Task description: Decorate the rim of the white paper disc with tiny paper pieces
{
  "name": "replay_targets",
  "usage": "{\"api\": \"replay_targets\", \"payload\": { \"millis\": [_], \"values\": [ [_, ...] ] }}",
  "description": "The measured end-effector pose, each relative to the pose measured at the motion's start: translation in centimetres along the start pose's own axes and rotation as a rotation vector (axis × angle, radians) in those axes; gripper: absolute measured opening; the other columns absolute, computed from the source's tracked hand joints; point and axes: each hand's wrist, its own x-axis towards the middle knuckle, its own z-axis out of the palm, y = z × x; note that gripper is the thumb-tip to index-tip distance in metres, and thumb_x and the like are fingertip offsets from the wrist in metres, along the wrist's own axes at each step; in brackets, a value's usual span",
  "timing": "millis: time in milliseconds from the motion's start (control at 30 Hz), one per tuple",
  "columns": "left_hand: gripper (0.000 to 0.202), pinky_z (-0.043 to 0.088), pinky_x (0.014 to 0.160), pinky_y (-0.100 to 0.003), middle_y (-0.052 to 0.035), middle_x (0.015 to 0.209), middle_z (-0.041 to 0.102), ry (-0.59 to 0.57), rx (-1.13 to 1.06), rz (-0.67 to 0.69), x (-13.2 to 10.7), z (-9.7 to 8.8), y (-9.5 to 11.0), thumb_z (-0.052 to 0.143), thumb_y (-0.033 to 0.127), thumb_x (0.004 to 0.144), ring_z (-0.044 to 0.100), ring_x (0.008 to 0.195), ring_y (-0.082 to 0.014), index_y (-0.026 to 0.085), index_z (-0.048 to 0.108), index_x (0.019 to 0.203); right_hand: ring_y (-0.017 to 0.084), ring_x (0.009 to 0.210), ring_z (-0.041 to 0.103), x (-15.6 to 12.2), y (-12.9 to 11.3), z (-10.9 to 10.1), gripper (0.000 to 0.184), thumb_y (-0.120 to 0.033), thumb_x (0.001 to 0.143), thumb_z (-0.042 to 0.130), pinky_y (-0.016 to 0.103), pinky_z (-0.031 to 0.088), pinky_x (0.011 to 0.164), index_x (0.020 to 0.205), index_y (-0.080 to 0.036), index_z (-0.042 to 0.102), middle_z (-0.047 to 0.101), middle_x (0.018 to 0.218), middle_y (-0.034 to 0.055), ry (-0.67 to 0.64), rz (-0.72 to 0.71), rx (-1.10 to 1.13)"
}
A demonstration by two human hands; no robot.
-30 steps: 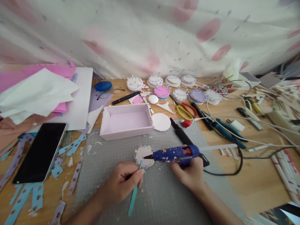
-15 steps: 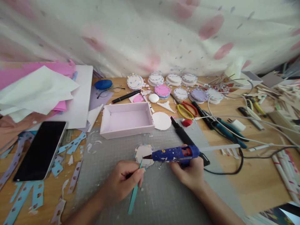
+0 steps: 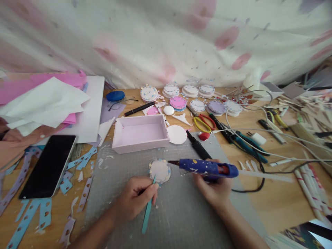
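Pinching teal stick, left hand lies beside disc edge; right hand grips glue gun, open mat between.

The one view comes from a camera worn on the person's head, facing forward and down across the tabletop. It sits close above the hands, which appear low and central. The gray cutting mat fills the near foreground; the wide frame spans from the smartphone at left to sticks at right, with a flower-patterned curtain across the top.
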Motion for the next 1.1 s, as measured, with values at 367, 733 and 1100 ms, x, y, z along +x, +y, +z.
{"api": "replay_targets", "payload": {
  "millis": [367, 733, 1100],
  "values": [
    [0.048, 0.031, 0.05, -0.021, 0.0038, 0.047, 0.039, 0.144, 0.097, -0.013, -2.9, -0.9, 1.1, 0.039, 0.04, 0.091, 0.04, 0.048, -0.0099, 0.016, 0.051, 0.05, 0.024, 0.058, 0.056, -1.9, 7.7, -9.2, 0.041, -0.05, 0.081, 0.056, 0.033, 0.04, 0.051, 0.097, -0.013, 0.061, 0.058, 0.068, 0.0072, 0.116, 0.214, -0.475],
    [0.047, 0.031, 0.05, -0.022, 0.0037, 0.048, 0.04, 0.201, 0.145, 0.043, -5.5, 0.9, 2.7, 0.039, 0.036, 0.092, 0.039, 0.048, -0.0095, 0.016, 0.053, 0.05, 0.023, 0.063, 0.052, -3.1, 10.4, -11.5, 0.037, -0.052, 0.081, 0.055, 0.033, 0.038, 0.056, 0.088, -0.015, 0.057, 0.055, 0.07, 0.0059, 0.025, 0.204, -0.567],
    [0.045, 0.025, 0.045, -0.022, 0.0057, 0.046, 0.031, 0.252, 0.044, -0.016, -4.6, 2.9, 5.0, 0.042, 0.038, 0.089, 0.031, 0.044, -0.0084, 0.016, 0.057, 0.053, 0.022, 0.068, 0.054, -7.9, 3.6, -11.5, 0.022, -0.03, 0.078, 0.065, 0.038, 0.044, 0.068, 0.091, -0.019, 0.052, 0.055, 0.077, 0.0048, 0.268, -0.04, -0.498]
  ]
}}
